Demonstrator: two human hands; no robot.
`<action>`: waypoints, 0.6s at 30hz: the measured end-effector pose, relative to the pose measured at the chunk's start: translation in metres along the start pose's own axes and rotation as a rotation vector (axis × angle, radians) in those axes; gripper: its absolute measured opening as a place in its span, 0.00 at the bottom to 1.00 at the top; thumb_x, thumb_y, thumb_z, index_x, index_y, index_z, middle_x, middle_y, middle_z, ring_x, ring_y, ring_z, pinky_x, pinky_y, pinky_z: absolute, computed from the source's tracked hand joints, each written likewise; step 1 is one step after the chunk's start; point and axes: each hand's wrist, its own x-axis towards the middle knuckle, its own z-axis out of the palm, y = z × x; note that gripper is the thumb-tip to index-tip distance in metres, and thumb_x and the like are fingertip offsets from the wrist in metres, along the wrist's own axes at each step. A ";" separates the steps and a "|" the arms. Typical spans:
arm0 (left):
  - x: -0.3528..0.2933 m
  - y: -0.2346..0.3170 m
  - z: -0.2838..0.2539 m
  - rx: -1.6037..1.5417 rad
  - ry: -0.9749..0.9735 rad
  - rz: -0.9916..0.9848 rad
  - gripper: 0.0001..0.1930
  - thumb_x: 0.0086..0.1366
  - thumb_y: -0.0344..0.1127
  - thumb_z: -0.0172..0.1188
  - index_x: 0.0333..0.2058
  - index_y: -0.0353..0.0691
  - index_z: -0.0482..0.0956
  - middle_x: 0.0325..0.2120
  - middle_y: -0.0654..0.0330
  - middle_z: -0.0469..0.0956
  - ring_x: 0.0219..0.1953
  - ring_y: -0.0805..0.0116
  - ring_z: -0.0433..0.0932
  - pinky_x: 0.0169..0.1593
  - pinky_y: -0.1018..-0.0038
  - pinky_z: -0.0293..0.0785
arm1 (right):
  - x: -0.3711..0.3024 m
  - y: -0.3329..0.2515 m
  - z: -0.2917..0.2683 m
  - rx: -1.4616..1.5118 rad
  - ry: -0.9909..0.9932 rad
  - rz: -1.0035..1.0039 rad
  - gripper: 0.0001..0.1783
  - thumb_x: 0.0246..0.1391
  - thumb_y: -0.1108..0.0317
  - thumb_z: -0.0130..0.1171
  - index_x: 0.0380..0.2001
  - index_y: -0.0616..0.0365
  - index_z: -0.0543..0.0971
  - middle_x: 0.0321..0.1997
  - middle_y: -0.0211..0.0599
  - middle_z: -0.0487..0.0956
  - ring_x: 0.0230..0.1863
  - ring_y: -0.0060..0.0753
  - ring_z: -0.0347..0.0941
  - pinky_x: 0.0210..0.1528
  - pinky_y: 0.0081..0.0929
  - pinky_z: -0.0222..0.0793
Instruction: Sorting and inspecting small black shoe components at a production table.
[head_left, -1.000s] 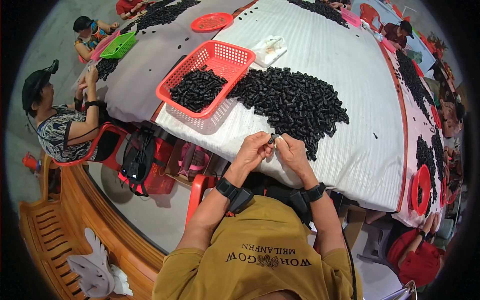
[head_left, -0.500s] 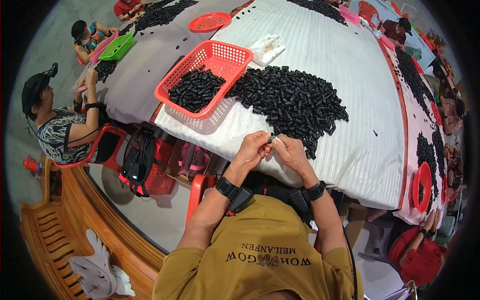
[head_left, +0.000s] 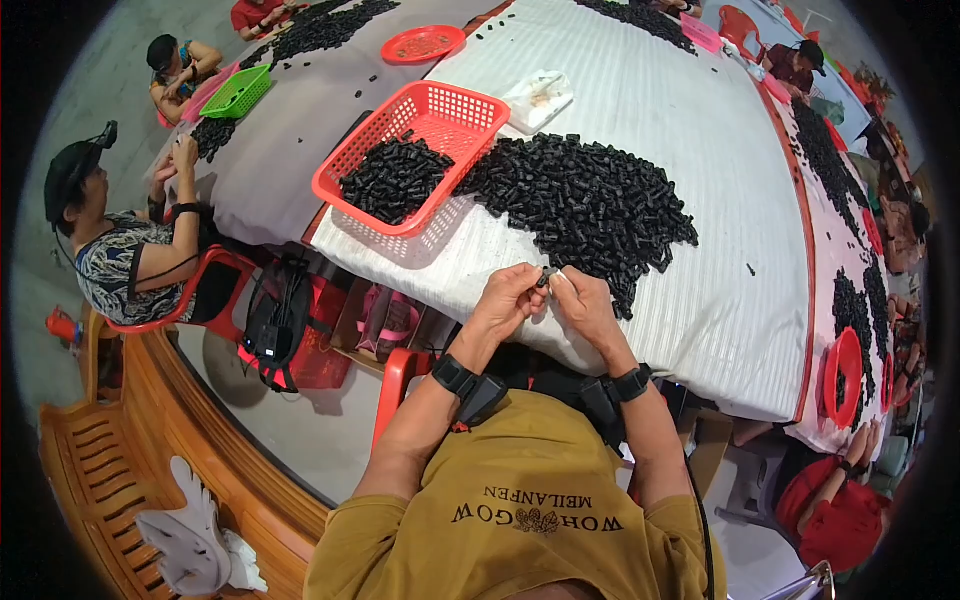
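Over the table's near edge, my left hand [head_left: 511,298] pinches a small black cylindrical piece [head_left: 544,279] between thumb and fingers. Close against it, my right hand [head_left: 584,302] is closed too, its thumb and forefinger meeting at the same piece. Something pale shows at the right fingertips, too small to name. Just beyond my hands spreads a large heap of similar black pieces [head_left: 590,200]. To its left stands a red plastic basket [head_left: 465,105], partly filled with more black pieces [head_left: 395,180].
A crumpled white plastic bag [head_left: 540,98] lies behind the heap on the white cloth [head_left: 720,250]. A red tray [head_left: 422,44] and a green basket [head_left: 237,92] sit farther off. A co-worker [head_left: 130,235] sits at the left; a wooden bench [head_left: 110,470] stands behind.
My hands stay nearly in place, the fingertips shifting slightly around the black piece. At the far left table, a co-worker's arms have moved.
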 end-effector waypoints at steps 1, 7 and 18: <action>0.000 0.000 0.000 0.000 0.000 0.000 0.08 0.62 0.35 0.54 0.29 0.35 0.72 0.21 0.61 0.72 0.18 0.75 0.68 0.26 0.79 0.67 | 0.000 -0.002 0.000 0.004 -0.006 0.006 0.17 0.54 0.59 0.51 0.22 0.63 0.73 0.17 0.49 0.71 0.17 0.42 0.68 0.22 0.31 0.61; 0.001 0.001 0.000 0.031 -0.014 0.014 0.08 0.62 0.34 0.53 0.30 0.35 0.72 0.20 0.62 0.72 0.18 0.76 0.68 0.26 0.81 0.67 | -0.001 -0.004 0.001 0.043 -0.017 -0.062 0.17 0.54 0.59 0.50 0.22 0.62 0.73 0.17 0.47 0.71 0.17 0.41 0.68 0.21 0.30 0.61; -0.013 0.057 0.018 0.279 0.284 0.261 0.08 0.60 0.38 0.56 0.26 0.41 0.73 0.16 0.67 0.72 0.14 0.82 0.66 0.17 0.86 0.61 | -0.004 0.004 -0.001 0.284 -0.013 0.073 0.17 0.57 0.61 0.48 0.18 0.60 0.68 0.12 0.27 0.65 0.15 0.14 0.59 0.17 0.18 0.55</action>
